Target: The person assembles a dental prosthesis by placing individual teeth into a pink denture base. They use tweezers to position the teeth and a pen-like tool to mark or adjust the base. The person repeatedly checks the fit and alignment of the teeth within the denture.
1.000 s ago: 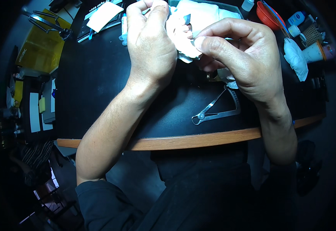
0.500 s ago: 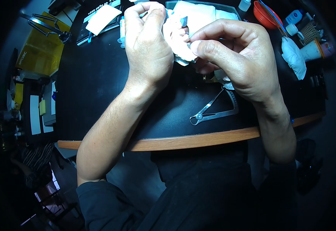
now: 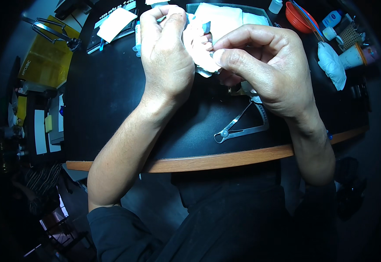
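Note:
My left hand (image 3: pixel 166 56) is closed around a white plaster dental model (image 3: pixel 200 54), its row of teeth facing right. A small blue piece (image 3: pixel 206 27) stands at the model's upper part. From the other side my right hand (image 3: pixel 271 67) reaches in with thumb and forefinger pinched together at the model's right edge, by the teeth. What lies between those fingertips is too small to make out, and the other right fingers are partly hidden behind the thumb. Below the right hand a metal caliper gauge (image 3: pixel 246 130) with a curved scale lies on the black tabletop.
White folded tissue (image 3: pixel 223 19) lies on a glass plate behind the model. A syringe (image 3: pixel 138 39) and white card (image 3: pixel 117 25) are at the left. To the right are a red bowl (image 3: pixel 297 19), a crumpled white cloth (image 3: pixel 331 67) and a cup (image 3: pixel 352 57). Wooden edging (image 3: pixel 216 161) borders the table's front.
Both hands and the model sit almost as before, with only a very slight shift in the picture. The right fingertips stay pinched at the model's edge.

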A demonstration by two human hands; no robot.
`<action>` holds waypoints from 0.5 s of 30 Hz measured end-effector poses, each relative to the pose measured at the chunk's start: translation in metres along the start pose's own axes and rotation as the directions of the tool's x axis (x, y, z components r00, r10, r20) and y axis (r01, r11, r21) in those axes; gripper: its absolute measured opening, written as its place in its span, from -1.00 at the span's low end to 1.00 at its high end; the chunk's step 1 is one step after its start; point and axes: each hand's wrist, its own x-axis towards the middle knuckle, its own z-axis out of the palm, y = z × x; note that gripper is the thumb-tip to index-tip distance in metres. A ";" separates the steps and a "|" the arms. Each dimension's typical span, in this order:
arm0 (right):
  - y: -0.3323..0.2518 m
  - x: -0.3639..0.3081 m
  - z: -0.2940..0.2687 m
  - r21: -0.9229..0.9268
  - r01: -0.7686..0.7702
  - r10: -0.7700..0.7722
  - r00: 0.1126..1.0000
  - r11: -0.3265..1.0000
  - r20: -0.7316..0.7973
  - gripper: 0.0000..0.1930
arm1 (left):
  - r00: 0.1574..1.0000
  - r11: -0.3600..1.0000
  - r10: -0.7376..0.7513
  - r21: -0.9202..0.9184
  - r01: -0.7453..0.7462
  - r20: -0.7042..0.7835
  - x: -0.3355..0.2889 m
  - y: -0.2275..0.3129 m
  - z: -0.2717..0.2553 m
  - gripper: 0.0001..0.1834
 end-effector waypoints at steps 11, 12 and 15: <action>0.000 -0.001 0.000 -0.044 -0.021 0.022 0.999 0.999 0.026 -0.88 | 0.894 0.587 0.367 0.682 -0.437 0.257 -0.001 -0.003 -0.001 -0.73; 0.000 -0.002 0.000 -0.045 -0.017 0.018 1.000 0.999 0.012 -0.89 | 0.888 0.597 0.360 0.660 -0.455 0.287 -0.004 0.000 0.001 -0.73; -0.001 -0.003 0.002 -0.054 0.004 -0.005 1.000 0.999 -0.016 -0.90 | 0.895 0.644 0.357 0.625 -0.442 0.266 -0.005 0.001 0.003 -0.73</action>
